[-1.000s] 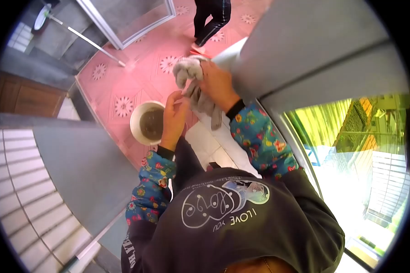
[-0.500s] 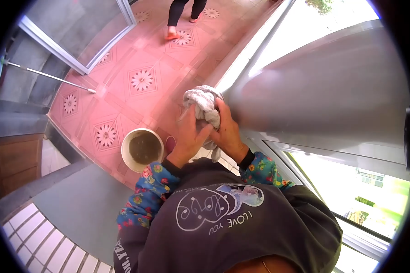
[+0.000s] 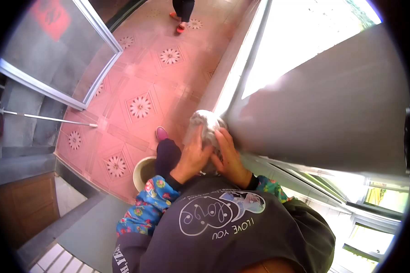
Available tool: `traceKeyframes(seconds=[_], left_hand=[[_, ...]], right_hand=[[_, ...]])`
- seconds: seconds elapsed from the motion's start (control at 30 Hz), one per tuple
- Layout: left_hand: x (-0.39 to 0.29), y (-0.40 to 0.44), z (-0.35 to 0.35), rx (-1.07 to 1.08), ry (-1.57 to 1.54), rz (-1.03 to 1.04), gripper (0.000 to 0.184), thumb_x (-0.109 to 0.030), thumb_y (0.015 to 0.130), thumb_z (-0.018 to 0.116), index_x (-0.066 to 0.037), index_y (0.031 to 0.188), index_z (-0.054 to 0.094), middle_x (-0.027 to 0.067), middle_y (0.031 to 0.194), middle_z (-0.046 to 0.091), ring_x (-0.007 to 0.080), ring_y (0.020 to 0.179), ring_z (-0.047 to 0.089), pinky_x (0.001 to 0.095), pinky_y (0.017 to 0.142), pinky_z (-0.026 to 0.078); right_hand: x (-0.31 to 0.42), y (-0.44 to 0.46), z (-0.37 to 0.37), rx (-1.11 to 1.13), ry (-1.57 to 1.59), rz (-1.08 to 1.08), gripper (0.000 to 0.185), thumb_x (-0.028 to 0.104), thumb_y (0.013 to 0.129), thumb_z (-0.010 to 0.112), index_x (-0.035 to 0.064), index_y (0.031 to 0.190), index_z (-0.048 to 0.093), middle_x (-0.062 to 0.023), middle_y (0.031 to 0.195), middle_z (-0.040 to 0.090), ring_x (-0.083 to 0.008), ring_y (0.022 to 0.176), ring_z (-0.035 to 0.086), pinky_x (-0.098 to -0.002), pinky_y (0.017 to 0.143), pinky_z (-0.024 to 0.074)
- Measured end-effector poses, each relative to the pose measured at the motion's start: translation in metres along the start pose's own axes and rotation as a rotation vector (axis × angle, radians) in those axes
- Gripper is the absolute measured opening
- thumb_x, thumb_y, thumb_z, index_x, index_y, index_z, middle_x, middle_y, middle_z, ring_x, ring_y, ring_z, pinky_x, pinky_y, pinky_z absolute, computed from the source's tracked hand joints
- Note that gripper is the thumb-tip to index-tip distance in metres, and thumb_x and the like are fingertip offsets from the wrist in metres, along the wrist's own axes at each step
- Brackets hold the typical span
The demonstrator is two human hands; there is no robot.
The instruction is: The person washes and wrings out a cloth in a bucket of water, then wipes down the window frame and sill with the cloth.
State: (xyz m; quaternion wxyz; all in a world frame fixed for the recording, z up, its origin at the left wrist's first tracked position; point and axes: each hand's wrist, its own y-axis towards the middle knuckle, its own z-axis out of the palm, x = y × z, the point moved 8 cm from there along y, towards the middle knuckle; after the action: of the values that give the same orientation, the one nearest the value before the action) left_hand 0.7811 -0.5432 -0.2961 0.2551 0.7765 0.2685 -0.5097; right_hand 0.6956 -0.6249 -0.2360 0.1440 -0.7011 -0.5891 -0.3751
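The pink floor [image 3: 105, 150] is the biggest thing, with flowers on its tiles. A big, smooth grey panel [image 3: 323, 109] fills the right side. The person wears a dark top [image 3: 221, 241]. Both arms are bent and reach forward, coming in toward each other. The left arm has a flowery blue sleeve [image 3: 152, 200], and the right sleeve [image 3: 269, 189] is flowery too. A pale bucket [image 3: 140, 175] stands behind the left knee, partly hidden. The left hand [image 3: 192, 159] and right hand [image 3: 232, 161] meet in front of the belly, fingers pointing away, thumbs close together. Both are squeezed around a bunched grey cloth [image 3: 207, 120]. It pokes out past the fingertips, near the panel; I cannot tell if they touch.
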Motion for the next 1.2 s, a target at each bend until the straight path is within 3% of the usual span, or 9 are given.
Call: traceKeyframes(seconds=[0.07, 0.2, 0.3, 0.37, 0.47, 0.63, 0.77, 0.97, 1.2], left_hand=[[-0.003, 0.007, -0.003, 0.153, -0.005, -0.1, 0.072, -0.027, 0.087, 0.054, 0.005, 0.144, 0.023, 0.0323, 0.142, 0.034, 0.0455, 0.131, 0.035, 0.0443, 0.107, 0.034], [-0.005, 0.046, -0.021, 0.44, 0.027, -0.024, 0.077, -0.031, 0.086, 0.057, -0.001, 0.146, 0.02, 0.0306, 0.148, 0.023, 0.0493, 0.115, 0.05, 0.0508, 0.094, 0.045], [-0.005, 0.076, -0.033, 0.588, 0.005, 0.24, 0.078, -0.033, 0.085, 0.061, -0.002, 0.146, 0.023, 0.0303, 0.148, 0.022, 0.0521, 0.11, 0.051, 0.051, 0.091, 0.047], [-0.012, 0.103, -0.05, 0.84, -0.043, 0.3, 0.069, -0.032, 0.087, 0.062, 0.003, 0.139, 0.034, 0.0283, 0.14, 0.034, 0.0457, 0.118, 0.048, 0.0464, 0.095, 0.046], [0.004, 0.13, -0.093, 0.996, -0.085, 0.42, 0.053, -0.028, 0.089, 0.062, 0.001, 0.13, 0.046, 0.0237, 0.122, 0.052, 0.0404, 0.11, 0.054, 0.0432, 0.091, 0.047], [0.071, 0.122, -0.154, 1.167, 0.069, 0.325, 0.049, -0.022, 0.087, 0.064, 0.001, 0.127, 0.048, 0.0214, 0.115, 0.056, 0.0388, 0.105, 0.056, 0.0423, 0.087, 0.048], [0.111, 0.126, -0.191, 1.167, 0.112, 0.328, 0.05, -0.023, 0.085, 0.065, -0.002, 0.127, 0.048, 0.0202, 0.109, 0.057, 0.0393, 0.1, 0.057, 0.0458, 0.082, 0.048], [0.145, 0.168, -0.227, 1.121, 0.2, 0.187, 0.05, -0.021, 0.086, 0.065, 0.002, 0.127, 0.05, 0.0227, 0.125, 0.055, 0.0388, 0.114, 0.053, 0.0414, 0.094, 0.045], [0.163, 0.208, -0.239, 1.109, 0.351, 0.12, 0.05, -0.022, 0.086, 0.065, 0.001, 0.129, 0.05, 0.024, 0.125, 0.055, 0.0396, 0.115, 0.053, 0.042, 0.096, 0.045]], right_hand=[[0.0, 0.007, 0.002, 0.03, 0.006, 0.074, 0.066, 0.005, 0.08, 0.068, 0.0003, 0.138, 0.036, -0.0257, 0.14, 0.036, -0.0443, 0.126, 0.042, -0.0428, 0.102, 0.0401], [0.02, 0.031, 0.0, -0.047, -0.077, 0.21, 0.066, 0.006, 0.081, 0.069, -0.0003, 0.137, 0.035, -0.0256, 0.138, 0.037, -0.0434, 0.127, 0.041, -0.0443, 0.104, 0.0387], [0.028, 0.045, 0.005, -0.192, -0.218, 0.36, 0.062, 0.006, 0.08, 0.069, -0.0004, 0.134, 0.04, -0.0257, 0.134, 0.045, -0.0434, 0.12, 0.049, -0.0443, 0.099, 0.0431], [0.044, 0.059, 0.004, -0.247, -0.294, 0.482, 0.055, 0.001, 0.079, 0.068, 0.0, 0.129, 0.046, -0.024, 0.13, 0.05, -0.0425, 0.115, 0.054, -0.0424, 0.097, 0.0452], [0.061, 0.074, 0.009, -0.333, -0.397, 0.594, 0.053, -0.006, 0.076, 0.063, 0.0018, 0.127, 0.048, -0.0218, 0.128, 0.053, -0.0401, 0.114, 0.055, -0.0402, 0.096, 0.0455], [0.06, 0.051, 0.029, -0.428, -0.599, 0.93, 0.069, 0.012, 0.074, 0.073, 0.0055, 0.134, 0.041, -0.0196, 0.124, 0.053, -0.0406, 0.112, 0.05, -0.0446, 0.094, 0.0408], [0.051, 0.044, 0.035, -0.583, -0.674, 0.946, 0.062, 0.011, 0.075, 0.072, 0.0074, 0.131, 0.045, -0.0177, 0.118, 0.056, -0.0399, 0.106, 0.053, -0.0448, 0.09, 0.0435], [0.034, 0.019, 0.031, -0.871, -0.58, 1.072, 0.044, 0.015, 0.083, 0.068, 0.0111, 0.123, 0.051, -0.0166, 0.109, 0.061, -0.0383, 0.1, 0.059, -0.0434, 0.084, 0.0469], [0.043, 0.008, 0.037, -1.142, -0.682, 0.989, 0.046, 0.012, 0.078, 0.072, 0.0117, 0.122, 0.056, -0.0139, 0.111, 0.061, -0.0356, 0.102, 0.06, -0.0411, 0.085, 0.0494]])
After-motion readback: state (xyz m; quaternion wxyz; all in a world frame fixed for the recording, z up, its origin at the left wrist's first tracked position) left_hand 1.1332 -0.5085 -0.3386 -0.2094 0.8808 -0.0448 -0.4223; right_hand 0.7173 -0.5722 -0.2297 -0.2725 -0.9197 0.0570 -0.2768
